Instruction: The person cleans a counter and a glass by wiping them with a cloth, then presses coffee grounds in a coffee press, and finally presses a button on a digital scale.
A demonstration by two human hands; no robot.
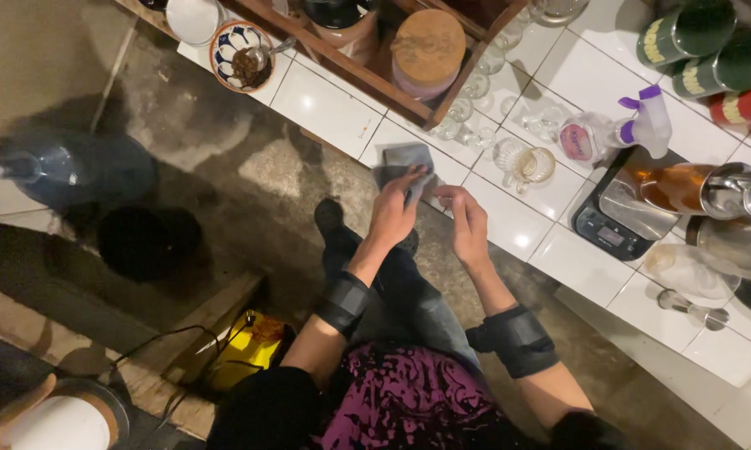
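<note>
Head view: at the tiled counter's front edge, left hand and right hand pinch a limp, light grey cloth, best gripped by its edges.

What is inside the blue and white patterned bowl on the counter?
The patterned bowl holds a brown, crumbly mass with a metal spoon resting in it. What lies beneath the brown mass is covered, and the picture does not show what it is.

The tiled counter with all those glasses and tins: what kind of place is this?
Probably a small kitchen or drinks-making corner. The tiled counter carries a digital scale, small glasses and round tins. The left hand holds a grey cloth at the counter's edge.
</note>
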